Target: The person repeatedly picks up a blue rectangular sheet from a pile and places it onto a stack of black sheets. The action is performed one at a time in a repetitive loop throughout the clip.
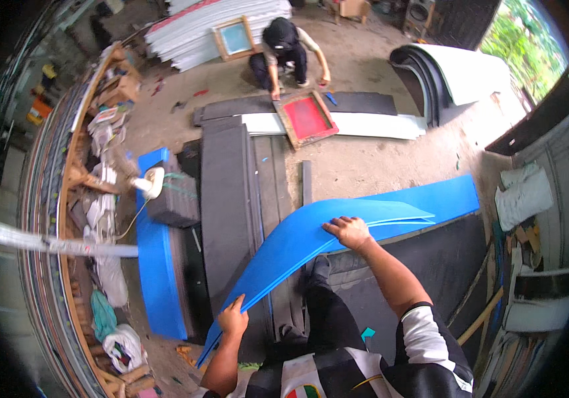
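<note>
Across the front of me bends a pair of long blue foam sheets point(297, 232), bowed upward in the middle and drooping at the near left end. My left hand point(234, 317) is closed on their near edge at the lower left. Farther right, my right hand point(348, 232) grips the near edge with its fingers lying over the top face. Beneath their right end lies another blue sheet point(453, 196), on top of a broad black sheet point(423, 265).
A crouching person point(284, 53) holds a wooden frame with a red panel point(307, 118) ahead. Stacked black sheets point(225, 179) and a blue-topped pile point(158, 278) lie left. Dark blocks point(175, 199) sit on that pile. Rolled black and white sheets point(443, 76) stand at the back right.
</note>
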`<state>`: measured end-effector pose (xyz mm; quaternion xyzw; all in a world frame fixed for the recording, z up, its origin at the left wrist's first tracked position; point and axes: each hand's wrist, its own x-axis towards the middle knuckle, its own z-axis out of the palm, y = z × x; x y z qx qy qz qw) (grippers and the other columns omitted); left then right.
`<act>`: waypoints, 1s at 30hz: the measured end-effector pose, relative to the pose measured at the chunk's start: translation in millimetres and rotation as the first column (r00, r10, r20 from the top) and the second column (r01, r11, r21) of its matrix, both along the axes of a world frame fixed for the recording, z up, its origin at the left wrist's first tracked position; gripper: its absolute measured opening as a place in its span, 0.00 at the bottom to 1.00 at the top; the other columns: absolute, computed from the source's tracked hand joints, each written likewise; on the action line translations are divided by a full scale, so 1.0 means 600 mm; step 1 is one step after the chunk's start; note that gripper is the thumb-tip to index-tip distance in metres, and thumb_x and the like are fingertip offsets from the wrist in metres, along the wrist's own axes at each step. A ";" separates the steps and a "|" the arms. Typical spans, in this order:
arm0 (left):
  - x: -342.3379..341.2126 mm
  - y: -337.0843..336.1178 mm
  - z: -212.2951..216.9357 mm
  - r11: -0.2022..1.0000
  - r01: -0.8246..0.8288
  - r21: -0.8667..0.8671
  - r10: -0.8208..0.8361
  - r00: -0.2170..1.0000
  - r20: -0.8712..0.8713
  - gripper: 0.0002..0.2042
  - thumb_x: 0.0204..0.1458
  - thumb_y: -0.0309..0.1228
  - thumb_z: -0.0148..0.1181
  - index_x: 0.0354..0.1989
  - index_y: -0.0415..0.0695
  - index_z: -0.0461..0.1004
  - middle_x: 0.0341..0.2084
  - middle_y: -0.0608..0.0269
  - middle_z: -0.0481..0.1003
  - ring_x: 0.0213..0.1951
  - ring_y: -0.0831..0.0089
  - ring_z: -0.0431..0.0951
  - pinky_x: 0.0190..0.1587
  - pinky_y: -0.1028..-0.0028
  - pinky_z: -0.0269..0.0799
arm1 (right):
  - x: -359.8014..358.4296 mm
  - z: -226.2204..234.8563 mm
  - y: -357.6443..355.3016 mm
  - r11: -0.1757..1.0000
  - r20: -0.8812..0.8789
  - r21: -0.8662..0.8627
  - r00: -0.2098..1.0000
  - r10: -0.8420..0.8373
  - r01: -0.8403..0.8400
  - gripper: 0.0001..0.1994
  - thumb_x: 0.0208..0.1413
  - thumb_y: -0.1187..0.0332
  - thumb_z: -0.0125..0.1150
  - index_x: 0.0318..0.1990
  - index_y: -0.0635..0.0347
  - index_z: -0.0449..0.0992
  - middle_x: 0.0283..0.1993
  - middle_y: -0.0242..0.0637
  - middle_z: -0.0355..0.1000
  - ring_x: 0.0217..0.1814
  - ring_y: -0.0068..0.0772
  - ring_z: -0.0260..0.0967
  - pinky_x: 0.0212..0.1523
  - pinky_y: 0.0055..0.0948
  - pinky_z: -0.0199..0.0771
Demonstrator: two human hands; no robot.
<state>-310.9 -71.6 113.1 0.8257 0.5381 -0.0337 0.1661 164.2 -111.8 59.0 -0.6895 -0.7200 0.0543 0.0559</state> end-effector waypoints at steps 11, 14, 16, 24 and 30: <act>-0.237 -0.313 0.087 0.969 -0.100 0.226 0.068 0.987 0.144 0.38 0.51 0.30 0.62 0.74 0.55 0.58 0.59 0.47 0.71 0.47 0.44 0.80 0.48 0.54 0.79 | -0.318 0.338 -0.039 0.843 0.125 0.473 0.966 0.225 -0.257 0.18 0.53 0.65 0.64 0.53 0.40 0.80 0.52 0.36 0.79 0.51 0.39 0.79 0.44 0.40 0.81; -0.285 -0.387 0.101 0.957 -0.167 0.238 0.110 0.965 0.236 0.38 0.54 0.46 0.65 0.74 0.56 0.58 0.63 0.44 0.66 0.51 0.42 0.78 0.52 0.52 0.77 | -0.418 0.418 -0.038 0.748 0.146 0.570 0.937 0.317 -0.341 0.16 0.53 0.62 0.66 0.50 0.42 0.82 0.50 0.38 0.80 0.50 0.40 0.80 0.44 0.41 0.81; -0.314 -0.424 0.129 0.968 -0.168 0.188 0.116 0.959 0.258 0.41 0.54 0.58 0.63 0.74 0.54 0.57 0.65 0.41 0.63 0.57 0.40 0.74 0.58 0.49 0.72 | -0.489 0.473 -0.038 0.666 0.156 0.615 0.893 0.422 -0.422 0.16 0.53 0.62 0.66 0.51 0.42 0.82 0.50 0.37 0.80 0.50 0.40 0.79 0.44 0.41 0.81; -0.471 -0.323 0.207 0.715 -0.696 0.062 0.345 0.429 0.835 0.37 0.62 0.48 0.59 0.74 0.40 0.54 0.72 0.40 0.55 0.73 0.46 0.54 0.73 0.53 0.50 | -0.680 0.556 -0.066 0.353 0.225 0.684 0.644 0.731 -0.639 0.19 0.49 0.63 0.61 0.51 0.35 0.83 0.55 0.34 0.79 0.54 0.39 0.79 0.50 0.41 0.80; -0.643 -0.309 0.408 0.741 -0.169 -0.650 0.620 -0.200 0.758 0.44 0.62 0.68 0.40 0.74 0.42 0.56 0.70 0.57 0.63 0.71 0.62 0.60 0.71 0.60 0.55 | -0.800 0.602 -0.144 0.059 0.304 0.648 0.329 0.894 -0.759 0.20 0.52 0.62 0.59 0.53 0.33 0.81 0.59 0.32 0.76 0.59 0.38 0.76 0.57 0.42 0.78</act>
